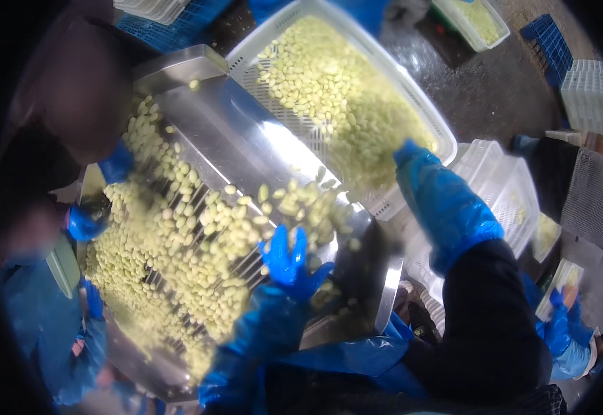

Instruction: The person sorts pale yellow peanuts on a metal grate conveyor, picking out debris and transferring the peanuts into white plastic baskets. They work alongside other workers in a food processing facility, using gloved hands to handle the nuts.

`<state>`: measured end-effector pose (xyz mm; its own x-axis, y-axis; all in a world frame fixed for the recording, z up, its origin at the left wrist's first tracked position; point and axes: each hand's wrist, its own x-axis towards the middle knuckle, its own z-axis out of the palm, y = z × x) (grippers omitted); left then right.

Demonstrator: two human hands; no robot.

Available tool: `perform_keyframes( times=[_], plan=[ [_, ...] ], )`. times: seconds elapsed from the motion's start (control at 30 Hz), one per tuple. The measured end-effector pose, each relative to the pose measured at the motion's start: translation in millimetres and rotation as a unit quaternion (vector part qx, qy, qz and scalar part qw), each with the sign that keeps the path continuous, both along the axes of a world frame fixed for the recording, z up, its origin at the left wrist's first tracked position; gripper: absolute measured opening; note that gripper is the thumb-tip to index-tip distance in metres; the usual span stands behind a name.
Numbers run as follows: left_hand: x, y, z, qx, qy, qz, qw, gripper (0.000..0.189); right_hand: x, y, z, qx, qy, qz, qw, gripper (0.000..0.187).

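Over the bar grate of a stainless-steel sorting table (260, 150), my blue-gloved left hand (292, 264) has its fingers spread and grips nothing. Loose pale green shelled beans (311, 205) lie just beyond its fingertips on the steel channel, some blurred. A thick layer of beans (177, 270) covers the grate to its left. My right hand (411, 151), gloved and in a blue sleeve cover, is at the near right part of a white perforated crate (444, 140). Blurred beans (379, 129) lie beside it in the crate; its fingers are mostly hidden.
At the left, co-workers' blue-gloved hands (84, 224) reach the grate's edge, near a pale green tray (63, 267). Stacked white crates (498, 187) stand right of my right arm. Another person (566, 327) handles a small tray at far right. More crates (592, 98) stand behind.
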<state>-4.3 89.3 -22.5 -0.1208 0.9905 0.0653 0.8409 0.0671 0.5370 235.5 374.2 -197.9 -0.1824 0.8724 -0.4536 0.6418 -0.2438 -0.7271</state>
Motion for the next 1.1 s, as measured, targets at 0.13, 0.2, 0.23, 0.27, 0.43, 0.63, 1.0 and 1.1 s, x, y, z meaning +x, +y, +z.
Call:
perform_keyframes(
  times=[0.13,0.2,0.23,0.27,0.43,0.63,1.0,1.1],
  plan=[
    [0,-2,0,-0.024,-0.047,-0.069,0.996,0.077,1,-26,23,-0.027,0.036,-0.019,0.999,0.016],
    [-17,-28,5,0.000,0.007,-0.011,1.000,0.074,2,-41,34,-0.041,0.053,-0.023,0.998,0.015],
    [-35,-49,9,-0.010,0.051,0.034,0.998,0.073,3,-49,39,-0.048,0.064,-0.029,0.996,0.015],
    [-57,-72,15,-0.021,0.109,0.079,0.991,0.073,6,-58,44,-0.057,0.077,-0.029,0.995,0.015],
    [-152,-160,21,-0.150,0.028,0.458,0.876,0.082,50,-109,72,-0.099,0.155,-0.088,0.979,0.013],
    [-92,-108,-42,-0.043,0.046,0.302,0.951,0.081,108,-166,107,-0.046,0.161,-0.198,0.966,0.011],
    [-201,-295,4,0.015,0.042,0.380,0.924,0.066,-19,-315,196,-0.147,0.333,0.199,0.910,0.017],
    [-241,-367,5,-0.214,0.170,0.416,0.867,0.076,-65,-365,227,-0.155,0.264,0.404,0.862,0.019]
  ],
)
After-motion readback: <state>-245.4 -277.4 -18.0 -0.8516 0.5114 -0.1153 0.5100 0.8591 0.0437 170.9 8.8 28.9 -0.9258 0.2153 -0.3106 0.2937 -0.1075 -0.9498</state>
